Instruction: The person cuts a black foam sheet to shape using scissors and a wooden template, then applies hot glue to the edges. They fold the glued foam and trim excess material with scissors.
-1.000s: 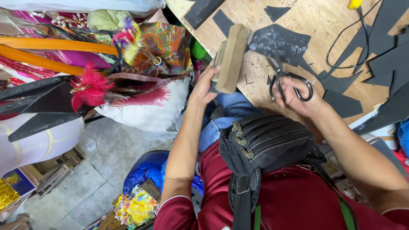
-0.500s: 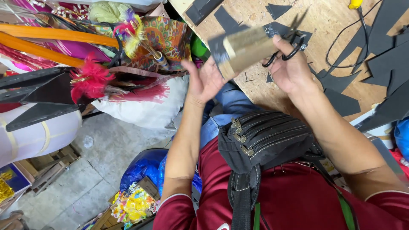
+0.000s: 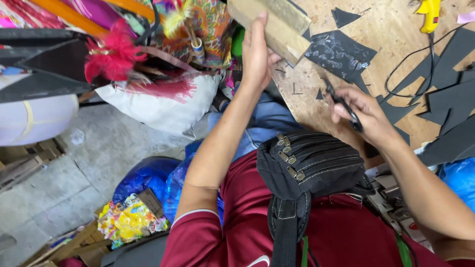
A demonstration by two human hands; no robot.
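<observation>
My left hand [image 3: 258,52] grips a flat tan board [image 3: 278,24] with a glittery gold face, raised above the wooden worktable [image 3: 391,44]. My right hand [image 3: 363,114] holds black scissors [image 3: 341,101] by the handles, blades pointing up-left and closed or nearly so, low over the table's near edge. A dark speckled sheet piece [image 3: 341,52] lies on the table between the two hands. A black zipped bag [image 3: 311,163] hangs on my chest below the hands.
Black foam offcuts [image 3: 445,94] cover the table's right side. A yellow glue gun [image 3: 429,10] with a black cord lies at the top right. Left of me sit pink feathers [image 3: 111,54], colourful fabric, a white sack [image 3: 158,106] and blue bags [image 3: 143,178] on the concrete floor.
My left hand has lifted the board up and left. My right hand has come down and away from the board with the scissors, toward the table's near edge.
</observation>
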